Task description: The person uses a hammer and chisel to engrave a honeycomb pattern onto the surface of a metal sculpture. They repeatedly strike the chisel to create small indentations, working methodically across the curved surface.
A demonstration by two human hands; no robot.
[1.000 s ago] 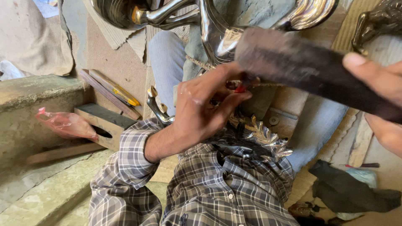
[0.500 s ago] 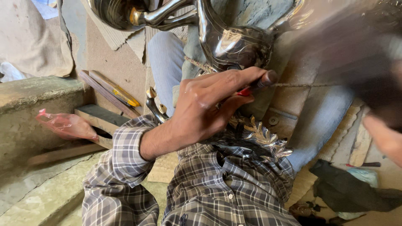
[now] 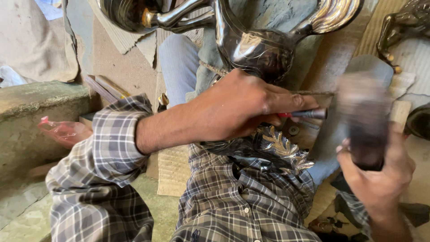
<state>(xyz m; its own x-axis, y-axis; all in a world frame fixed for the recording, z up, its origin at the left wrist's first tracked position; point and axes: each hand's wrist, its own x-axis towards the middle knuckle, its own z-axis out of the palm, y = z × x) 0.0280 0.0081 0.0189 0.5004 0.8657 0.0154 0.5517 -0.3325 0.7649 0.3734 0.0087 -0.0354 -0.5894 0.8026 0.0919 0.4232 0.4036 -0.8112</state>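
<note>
Watching from the side: a person sits with a shiny metal figure across the lap and works it with a punch and a mallet
Left hand (image 3: 237, 107): wrapped tight around a thin punch (image 3: 309, 114), fingers curled shut on it, red band showing just past the knuckles, steel end pointing right
Right hand (image 3: 380, 175): closed firmly on the handle of a dark mallet (image 3: 365, 112), whose head is blurred and stands just beside the punch's free end
Metal figure (image 3: 260, 49): dark polished body with a gold-toned curl, resting on the knees just above the left hand; a silvery leaf-patterned part (image 3: 280, 150) lies under that hand on the checked shirt (image 3: 242, 201)
Punch tip: hidden behind the fingers, so I cannot tell where it meets the metal
Risk to fingers: the mallet head is close to the left knuckles; a blow landing off the small steel end would likely hit the thumb or forefinger
Risk to the work: a glancing strike could make the punch skid and scar the polished surface
Risk of shifting: the figure seems held only by lap and legs; a hard blow could make it roll or slide
Nearby: a stone ledge (image 3: 40, 103) and wooden sticks (image 3: 107, 87) sit well apart on the left
</note>
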